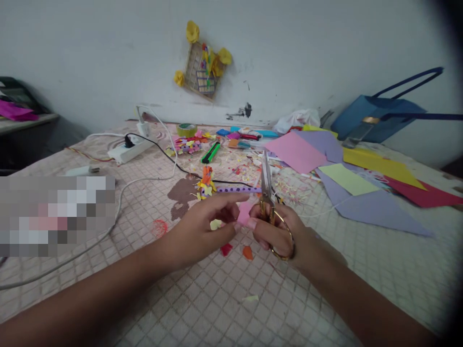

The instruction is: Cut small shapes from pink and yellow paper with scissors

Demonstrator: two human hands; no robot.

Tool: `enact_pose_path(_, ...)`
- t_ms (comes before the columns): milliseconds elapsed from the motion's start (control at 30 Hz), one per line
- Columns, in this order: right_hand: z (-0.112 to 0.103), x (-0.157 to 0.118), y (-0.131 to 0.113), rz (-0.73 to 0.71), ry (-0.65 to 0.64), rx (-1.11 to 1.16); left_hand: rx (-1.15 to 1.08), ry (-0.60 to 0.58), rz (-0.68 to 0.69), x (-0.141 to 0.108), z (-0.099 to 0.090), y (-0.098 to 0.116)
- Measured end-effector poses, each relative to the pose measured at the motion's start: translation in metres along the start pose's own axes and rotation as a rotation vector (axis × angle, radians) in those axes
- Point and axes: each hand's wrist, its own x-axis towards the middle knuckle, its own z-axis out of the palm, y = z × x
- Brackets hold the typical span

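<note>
**Pink piece in hand; small cut pieces loose, larger sheets alongside**

We have the pink piece (244, 213) between both hands, above the near-middle of the surface (217, 308). Left hand (204, 229): grip closed on the piece's left edge, thumb and fingertips. Right hand (285, 231): grip closed around the scissors (266, 180), blades pointing far, fingertips at the piece's right side.

Progress, our read: some cutting looks done. Loose near us: red piece (226, 249), orange piece (248, 252), light green scrap (251, 298). Paper scraps (292, 190) lie beyond the right hand. An orange-and-yellow paper cluster (207, 176) looks assembled, beside a dotted purple strip (238, 190). Right side holds larger stock: pink sheet (298, 152), pale green sheet (349, 179), red sheet (423, 193). Can't tell how much remains.

Hard to see: fingers cover part of the pink piece, so its outline is unclear. Pixelated patch (54, 217) hides the left side; dark vignette cuts the right edge. Far clutter is too small to sort.
</note>
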Motion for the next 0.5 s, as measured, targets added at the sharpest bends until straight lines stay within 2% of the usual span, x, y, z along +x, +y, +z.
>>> enact_pose_path(300, 0.004, -0.004, -0.019, 0.041, 0.065, -0.123, 0.382, -0.007, 0.143, 0.001, -0.002, 0.001)
enact_pose_path(500, -0.003, 0.001, -0.007, 0.036, 0.009, -0.179, 0.620, -0.051, 0.342, -0.004, -0.001, -0.004)
